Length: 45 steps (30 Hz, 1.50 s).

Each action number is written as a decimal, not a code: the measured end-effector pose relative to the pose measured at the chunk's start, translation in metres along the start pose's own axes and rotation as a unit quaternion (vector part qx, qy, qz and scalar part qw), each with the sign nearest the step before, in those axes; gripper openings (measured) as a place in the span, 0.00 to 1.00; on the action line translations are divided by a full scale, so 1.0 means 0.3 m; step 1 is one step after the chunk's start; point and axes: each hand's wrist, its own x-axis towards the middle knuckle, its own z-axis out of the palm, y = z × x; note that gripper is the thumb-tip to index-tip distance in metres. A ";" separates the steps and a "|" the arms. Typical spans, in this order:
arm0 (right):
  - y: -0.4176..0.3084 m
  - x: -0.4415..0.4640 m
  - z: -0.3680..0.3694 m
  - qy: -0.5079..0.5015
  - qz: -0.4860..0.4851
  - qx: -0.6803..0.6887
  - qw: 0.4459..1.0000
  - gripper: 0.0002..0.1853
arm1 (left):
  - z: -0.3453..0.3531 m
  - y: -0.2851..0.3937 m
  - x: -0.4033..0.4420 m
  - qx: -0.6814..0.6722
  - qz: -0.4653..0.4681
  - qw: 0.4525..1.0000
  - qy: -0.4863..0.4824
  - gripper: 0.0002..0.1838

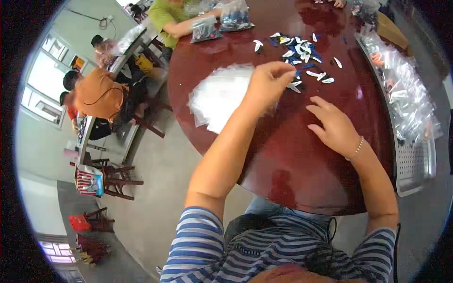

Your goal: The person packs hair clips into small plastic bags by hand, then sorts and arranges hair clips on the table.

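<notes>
My left hand is raised over the dark red table, its thumb and fingers closed in a pinch. What sits between those fingertips, if anything, is too small to make out. Just beyond it lies a loose pile of small curved white and blue pieces, some with dark parts. Under and left of that hand is a spread stack of clear plastic bags. My right hand hovers near the tabletop, fingers apart and holding nothing, with a bracelet at the wrist.
A perforated metal tray heaped with filled clear bags stands along the right edge. Across the round table, a person in a green shirt sits by filled bags. More people work at a long table on the left, with stools nearby.
</notes>
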 end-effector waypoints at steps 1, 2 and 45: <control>-0.011 0.032 0.013 -0.017 -0.010 0.006 1.000 0.23 | -0.021 0.018 0.003 -0.003 -0.010 1.000 0.003 0.11; -0.010 0.060 0.030 -0.016 -0.012 0.008 1.000 0.23 | -0.049 0.028 0.000 0.011 0.005 1.000 0.014 0.11; 0.103 0.124 0.148 0.248 0.032 0.214 0.944 0.08 | 0.016 0.040 -0.243 0.382 0.184 0.903 0.067 0.25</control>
